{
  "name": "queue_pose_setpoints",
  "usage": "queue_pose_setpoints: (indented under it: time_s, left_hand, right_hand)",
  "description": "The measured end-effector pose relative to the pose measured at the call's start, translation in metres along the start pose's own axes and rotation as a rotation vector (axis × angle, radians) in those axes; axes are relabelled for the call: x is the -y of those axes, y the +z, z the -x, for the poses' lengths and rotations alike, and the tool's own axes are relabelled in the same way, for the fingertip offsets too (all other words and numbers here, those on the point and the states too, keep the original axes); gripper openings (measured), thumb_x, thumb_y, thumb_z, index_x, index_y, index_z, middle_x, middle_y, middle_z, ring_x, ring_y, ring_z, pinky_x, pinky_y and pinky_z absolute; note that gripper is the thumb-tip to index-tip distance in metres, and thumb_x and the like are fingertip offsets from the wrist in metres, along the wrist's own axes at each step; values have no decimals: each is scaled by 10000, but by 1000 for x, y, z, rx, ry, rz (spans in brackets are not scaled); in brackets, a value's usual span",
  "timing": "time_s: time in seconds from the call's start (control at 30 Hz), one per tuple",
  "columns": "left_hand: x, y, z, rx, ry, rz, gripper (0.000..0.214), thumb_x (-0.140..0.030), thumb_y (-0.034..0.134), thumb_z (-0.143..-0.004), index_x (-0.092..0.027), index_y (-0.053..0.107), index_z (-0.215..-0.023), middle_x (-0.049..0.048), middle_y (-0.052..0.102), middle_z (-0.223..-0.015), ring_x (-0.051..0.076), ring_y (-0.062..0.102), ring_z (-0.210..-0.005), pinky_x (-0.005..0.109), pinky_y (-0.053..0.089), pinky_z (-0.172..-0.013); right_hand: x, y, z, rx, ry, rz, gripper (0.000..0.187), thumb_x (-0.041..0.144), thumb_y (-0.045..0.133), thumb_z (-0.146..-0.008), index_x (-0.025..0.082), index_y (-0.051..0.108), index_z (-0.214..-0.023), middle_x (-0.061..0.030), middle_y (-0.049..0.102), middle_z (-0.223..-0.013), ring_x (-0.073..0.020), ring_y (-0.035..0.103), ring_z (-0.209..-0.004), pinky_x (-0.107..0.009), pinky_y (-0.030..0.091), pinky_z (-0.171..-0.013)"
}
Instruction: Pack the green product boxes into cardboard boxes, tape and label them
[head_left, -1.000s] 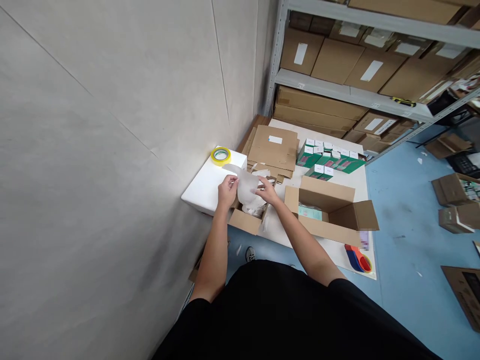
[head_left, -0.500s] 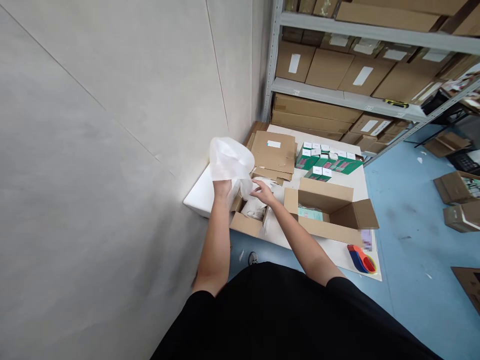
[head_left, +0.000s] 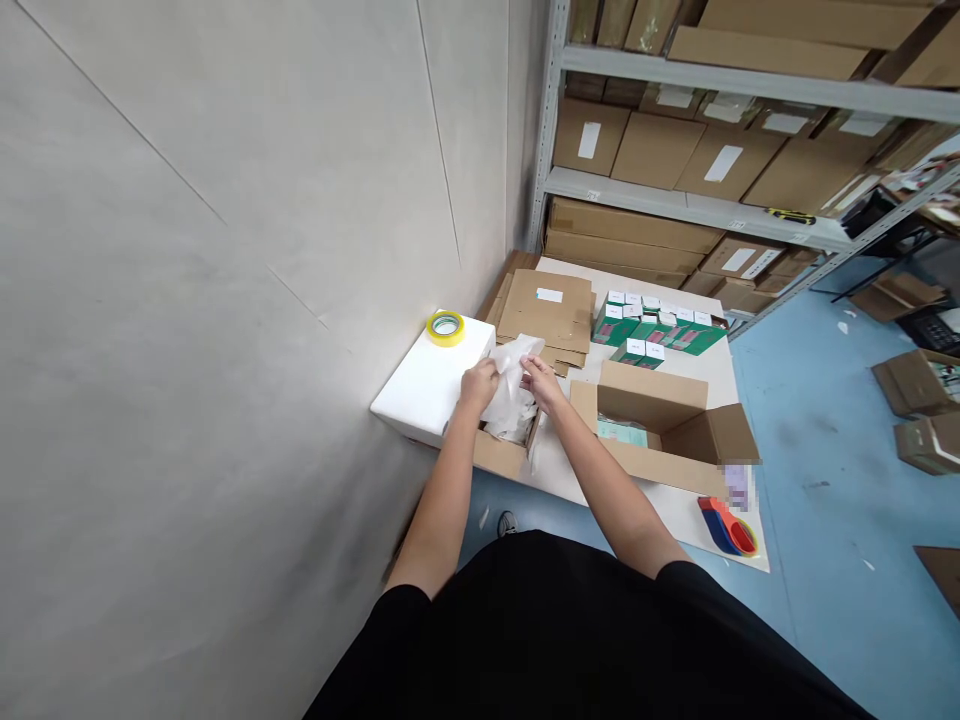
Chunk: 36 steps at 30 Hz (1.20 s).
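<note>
White plastic wrap (head_left: 511, 400) is bunching up between your hands: your left hand (head_left: 480, 381) is pinching its left edge and your right hand (head_left: 541, 379) is gripping its right edge. The wrap is spilling out of the small cardboard box (head_left: 501, 456) at the table's near left (a yellow tape roll (head_left: 445, 327) is lying on the white foam block (head_left: 420, 395) just left). A larger open box (head_left: 660, 455) is standing to the right.

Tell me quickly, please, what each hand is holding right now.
Left hand: closed on the white plastic bag, over the small open carton.
Right hand: closed on the same white plastic bag.
</note>
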<state>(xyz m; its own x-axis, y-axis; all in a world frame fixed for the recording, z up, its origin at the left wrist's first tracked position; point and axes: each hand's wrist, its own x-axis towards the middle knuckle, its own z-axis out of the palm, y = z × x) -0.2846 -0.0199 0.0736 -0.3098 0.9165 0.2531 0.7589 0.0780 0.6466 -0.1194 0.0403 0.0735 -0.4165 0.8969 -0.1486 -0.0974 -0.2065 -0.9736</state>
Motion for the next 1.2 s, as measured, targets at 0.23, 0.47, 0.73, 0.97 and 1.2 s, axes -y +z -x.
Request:
queue_pose_setpoints:
  time_s: [0.23,0.47,0.73,0.97,1.2]
  left_hand:
    - [-22,17,21,112,207,-41,176,-148,624,-887,-183,790,-843,128,726,-1079,275,701,-993,364,569,-909]
    - [-69,36,32,194,255,338,328,-194,621,-885,-186,779,-1173,109,734,-1161,221,702,-950,309,599,-795]
    - [-126,118,33,122,123,420,365,-180,518,-944,-199,768,-1209,102,741,-1227,198,713,-1006,292,600,-827]
    - [-126,194,61,174,-114,147,503,-212,683,-811,-195,702,-1314,175,638,-1436,356,571,-1375,502,459,-1163]
    - [-116,198,89,102,-417,247,650,-297,693,-852,-194,573,-1483,180,694,-1378,345,653,-1302,478,498,-1121]
  right_hand:
    - [6,-9,9,-58,-93,37,593,659,811,-689,229,616,-1047,-88,760,-1139,-230,724,-967,-310,582,-759]
    - [10,-64,17,-179,-182,11,621,543,854,-696,242,538,-1136,-68,785,-962,-255,740,-875,-379,602,-762]
    - [12,-220,59,-560,-187,338,383,459,727,-739,193,680,-1011,-81,764,-987,-226,685,-803,-359,576,-770]
    - [-13,-320,105,-612,-71,638,260,311,665,-807,201,763,-1021,-113,761,-1134,-268,713,-980,-415,558,-968]
    - [-39,-348,135,-395,6,811,489,338,694,-891,192,701,-1358,-158,587,-1525,-344,527,-1437,-480,419,-1191]
